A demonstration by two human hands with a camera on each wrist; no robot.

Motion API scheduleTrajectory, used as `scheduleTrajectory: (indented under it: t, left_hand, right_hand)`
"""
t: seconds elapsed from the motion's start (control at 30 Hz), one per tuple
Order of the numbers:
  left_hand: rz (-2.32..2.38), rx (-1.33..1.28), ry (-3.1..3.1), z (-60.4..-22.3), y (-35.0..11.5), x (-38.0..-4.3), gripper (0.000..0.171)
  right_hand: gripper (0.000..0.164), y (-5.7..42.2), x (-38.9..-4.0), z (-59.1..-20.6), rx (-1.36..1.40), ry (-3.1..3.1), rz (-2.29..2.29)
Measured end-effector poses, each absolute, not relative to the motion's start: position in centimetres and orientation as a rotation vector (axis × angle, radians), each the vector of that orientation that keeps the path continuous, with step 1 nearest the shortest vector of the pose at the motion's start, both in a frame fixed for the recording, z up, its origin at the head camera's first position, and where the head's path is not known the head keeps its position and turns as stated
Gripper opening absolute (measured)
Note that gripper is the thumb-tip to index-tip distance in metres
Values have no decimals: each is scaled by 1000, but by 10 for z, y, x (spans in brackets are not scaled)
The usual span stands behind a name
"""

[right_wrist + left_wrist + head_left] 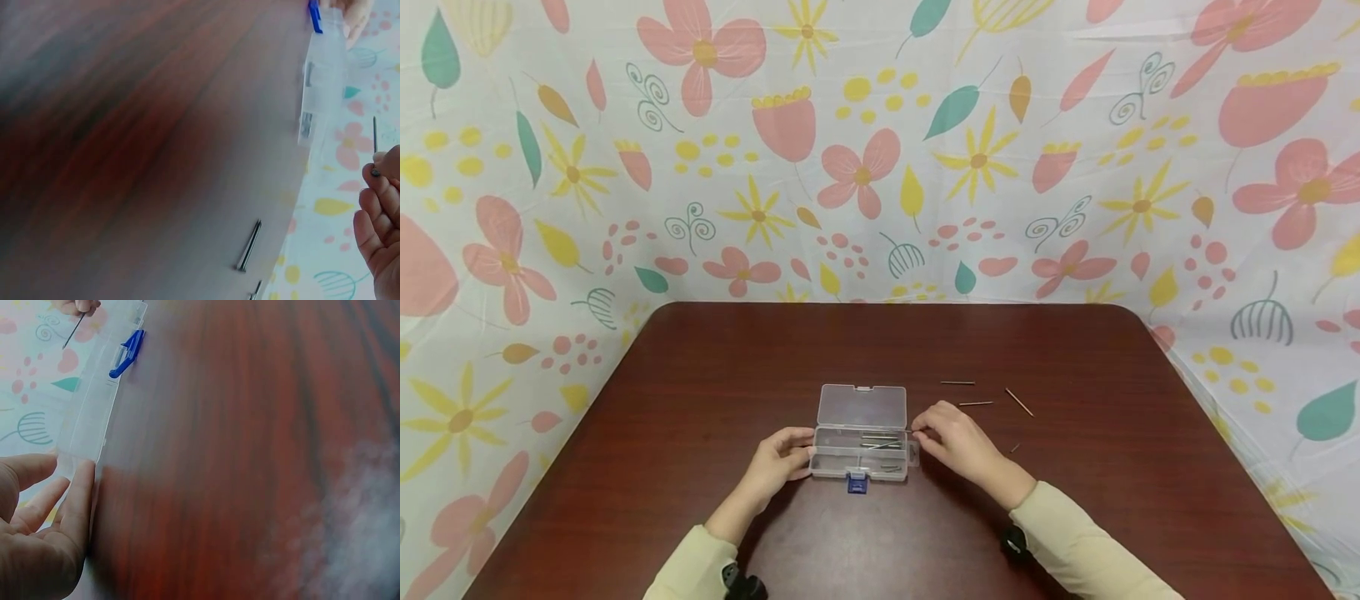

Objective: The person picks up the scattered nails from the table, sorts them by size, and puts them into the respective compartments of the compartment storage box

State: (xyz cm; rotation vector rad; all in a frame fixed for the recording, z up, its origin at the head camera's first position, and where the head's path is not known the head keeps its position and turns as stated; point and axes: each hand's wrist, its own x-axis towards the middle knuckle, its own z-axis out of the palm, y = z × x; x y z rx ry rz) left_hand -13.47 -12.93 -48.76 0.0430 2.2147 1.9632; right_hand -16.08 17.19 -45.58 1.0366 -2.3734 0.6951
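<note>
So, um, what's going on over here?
Someone's right hand pinches a nail near the right end of an open clear plastic box, while the left hand touches its left end. Several stored nails lie inside the box, and some loose nails lie on the table to its right.

Can't count the nails [880, 446] inside the plastic box [835, 463] in the head view, too small and overlapping, nor identify the tiny metal piece [1015, 448] on the table [1075, 517]. Right wrist view: can't see the rest of the right hand [386, 212] past the right edge or of the lower loose nail [255, 290] past the bottom. Left wrist view: lose part of the left hand [47, 531] off the left edge.
</note>
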Motion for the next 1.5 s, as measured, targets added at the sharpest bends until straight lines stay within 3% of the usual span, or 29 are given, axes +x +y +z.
scheduleTrajectory:
  t: [0.83,1.5]
  left_hand:
    - [1957,16,2194,-488,-129,-136,36]
    - [1960,5,2189,-489,-130,-137,35]
  right_hand:
    - [5,148,-168,-458,1174,-2522,621]
    - [15,215,-178,-455,926,-2580,430]
